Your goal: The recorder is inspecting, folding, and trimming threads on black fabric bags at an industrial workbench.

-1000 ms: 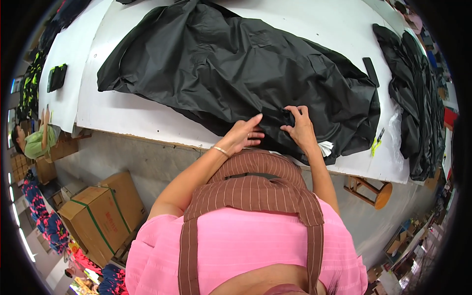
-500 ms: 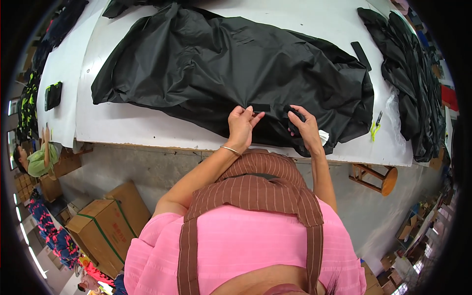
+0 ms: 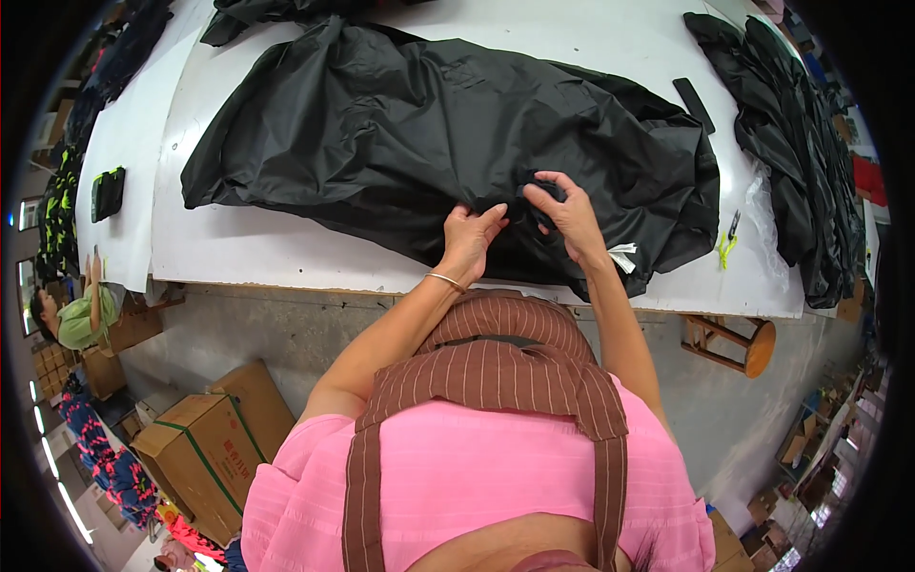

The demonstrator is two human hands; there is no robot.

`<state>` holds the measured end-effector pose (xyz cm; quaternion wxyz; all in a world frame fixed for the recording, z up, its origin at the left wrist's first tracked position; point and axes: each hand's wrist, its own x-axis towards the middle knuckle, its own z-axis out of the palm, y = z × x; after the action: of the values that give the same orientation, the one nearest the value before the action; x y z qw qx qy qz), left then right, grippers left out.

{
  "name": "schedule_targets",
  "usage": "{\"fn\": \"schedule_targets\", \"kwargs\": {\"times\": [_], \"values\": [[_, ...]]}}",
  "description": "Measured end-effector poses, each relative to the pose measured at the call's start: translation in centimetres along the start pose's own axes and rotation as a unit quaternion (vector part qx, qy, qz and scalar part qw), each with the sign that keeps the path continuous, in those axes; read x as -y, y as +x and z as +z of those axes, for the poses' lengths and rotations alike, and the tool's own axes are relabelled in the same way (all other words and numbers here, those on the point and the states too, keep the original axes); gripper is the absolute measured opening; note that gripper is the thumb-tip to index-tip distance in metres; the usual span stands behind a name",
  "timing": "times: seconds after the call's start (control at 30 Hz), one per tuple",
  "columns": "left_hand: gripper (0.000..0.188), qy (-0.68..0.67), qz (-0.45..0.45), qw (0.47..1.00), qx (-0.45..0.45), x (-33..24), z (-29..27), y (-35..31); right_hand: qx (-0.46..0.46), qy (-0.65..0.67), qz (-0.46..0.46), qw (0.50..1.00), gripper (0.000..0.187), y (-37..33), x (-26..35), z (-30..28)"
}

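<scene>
A large black garment of thin shiny cloth lies crumpled over the white table in front of me. My left hand is closed at its near edge, thumb and fingers pinching the black cloth. Close on its right, my right hand grips a small dark bundle, perhaps a rolled strap or folded cloth; the fingers partly hide it. Under the right wrist a white label sticks out from the garment.
Yellow-handled snips and clear plastic lie to the right, near another black cloth pile. A flat black strip rests behind them. A wooden stool and cardboard boxes stand below. A person in green is far left.
My right hand has moved up and left with the dark bundle, close to my left hand. The black strip seen beside my left fingers is now covered. My left hand has barely moved.
</scene>
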<state>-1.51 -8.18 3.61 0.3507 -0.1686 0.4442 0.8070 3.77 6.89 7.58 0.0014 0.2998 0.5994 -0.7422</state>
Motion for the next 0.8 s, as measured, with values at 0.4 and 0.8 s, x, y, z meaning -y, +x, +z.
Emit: {"fn": "schedule_targets", "kwargs": {"times": [0.4, 0.8], "values": [[0.020, 0.121, 0.154, 0.981, -0.003, 0.9, -1.4, -0.5, 0.029, -0.240, 0.048, 0.969, 0.027, -2.7, -0.4, -0.3], [0.037, 0.488, 0.330, 0.805, -0.070, -1.5, -1.0, -0.5, 0.062, -0.464, -0.305, 0.830, 0.017, -1.0, 3.6, 3.9]]}}
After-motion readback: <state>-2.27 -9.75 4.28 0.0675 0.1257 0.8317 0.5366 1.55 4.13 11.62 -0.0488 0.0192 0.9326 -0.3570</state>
